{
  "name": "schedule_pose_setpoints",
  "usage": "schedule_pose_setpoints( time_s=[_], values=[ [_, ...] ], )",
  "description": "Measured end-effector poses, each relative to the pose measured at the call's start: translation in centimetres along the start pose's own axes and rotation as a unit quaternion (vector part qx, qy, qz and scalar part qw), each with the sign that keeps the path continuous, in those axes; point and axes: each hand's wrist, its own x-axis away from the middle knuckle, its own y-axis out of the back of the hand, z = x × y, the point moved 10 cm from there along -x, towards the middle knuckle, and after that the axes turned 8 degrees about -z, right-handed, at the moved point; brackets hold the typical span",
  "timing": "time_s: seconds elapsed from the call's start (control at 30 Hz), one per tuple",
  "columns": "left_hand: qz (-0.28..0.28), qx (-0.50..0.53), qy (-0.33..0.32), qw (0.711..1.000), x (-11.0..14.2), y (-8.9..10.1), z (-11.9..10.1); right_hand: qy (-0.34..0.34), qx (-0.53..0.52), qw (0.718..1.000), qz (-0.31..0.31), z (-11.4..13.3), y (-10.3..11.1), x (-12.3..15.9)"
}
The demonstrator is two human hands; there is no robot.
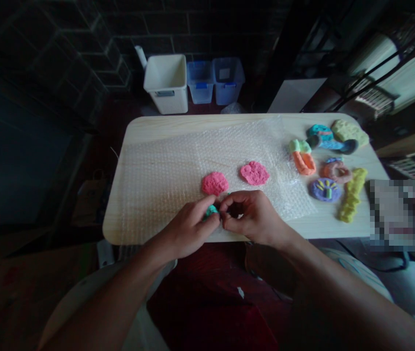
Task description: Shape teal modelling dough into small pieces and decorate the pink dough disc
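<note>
Between the thumb and fingers of my left hand is a small teal lump of modelling clay, partly covered by the fingers. My right hand is closed in a pinch right beside the lump, its fingertips close to my left ones. What that pinch holds is too small to make out. Just beyond my hands, a round, flattened pink clay piece lies on the bubble wrap. A second pink clay piece, lumpy at the edge, rests to its right.
On the table's right side are several clay shapes, among them an orange and green piece, a purple disc and a yellow strip. A white bin and two blue bins stand on the floor behind.
</note>
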Motion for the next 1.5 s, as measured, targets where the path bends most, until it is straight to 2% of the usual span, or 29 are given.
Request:
schedule_pose_setpoints(
  time_s=[0.17, 0.3, 0.4, 0.6, 0.73, 0.87, 1.03, 1.1, 1.2, 1.27, 1.33, 1.4, 1.5],
  values=[
    [-0.04, -0.018, -0.036, 0.998, -0.5, 0.8, -1.1, -0.037, -0.1, 0.994, -0.016, -0.5, 0.1, -0.2],
    [-0.068, -0.057, -0.037, 0.995, -0.6, 1.2, -1.1, -0.087, -0.157, 0.984, 0.003, -1.1, -0.5, -0.1],
    [-0.117, -0.109, -0.032, 0.987, -0.6, 2.7, -0.8, -0.103, -0.218, 0.97, 0.014, -1.0, -0.6, -0.1],
    [-0.247, -0.229, -0.076, 0.939, -0.3, 7.3, -0.4, -0.087, -0.286, 0.953, -0.052, -0.9, 2.2, -1.5],
    [-0.263, -0.292, -0.11, 0.913, -0.5, 8.1, -0.1, -0.079, -0.273, 0.954, -0.094, -1.4, 4.2, -2.1],
    [-0.242, -0.334, -0.112, 0.904, -0.9, 7.8, 0.3, -0.073, -0.244, 0.961, -0.108, -1.5, 5.4, -2.3],
    [-0.215, -0.336, -0.099, 0.912, -1.1, 7.1, 1.3, -0.092, -0.227, 0.962, -0.12, -1.9, 6.2, -2.4],
    [-0.224, -0.335, -0.101, 0.91, -0.9, 6.9, 1.1, -0.095, -0.232, 0.96, -0.122, -2.1, 6.5, -2.5],
    [-0.26, -0.339, -0.12, 0.896, -0.2, 6.3, -0.5, -0.096, -0.249, 0.955, -0.126, -2.3, 6.7, -2.6],
    [-0.266, -0.329, -0.132, 0.896, 0.2, 5.1, -1.7, -0.097, -0.251, 0.955, -0.123, -2.4, 6.7, -2.7],
    [-0.202, -0.316, -0.138, 0.917, 0.0, 2.3, -2.3, -0.098, -0.241, 0.957, -0.124, -2.4, 6.6, -2.7],
    [-0.151, -0.306, -0.119, 0.932, -0.3, -0.1, -2.0, -0.099, -0.221, 0.961, -0.134, -2.5, 6.8, -2.6],
    [-0.135, -0.309, -0.088, 0.937, -1.0, -1.8, -1.3, -0.093, -0.193, 0.964, -0.157, -2.3, 7.4, -2.4]
  ],
)
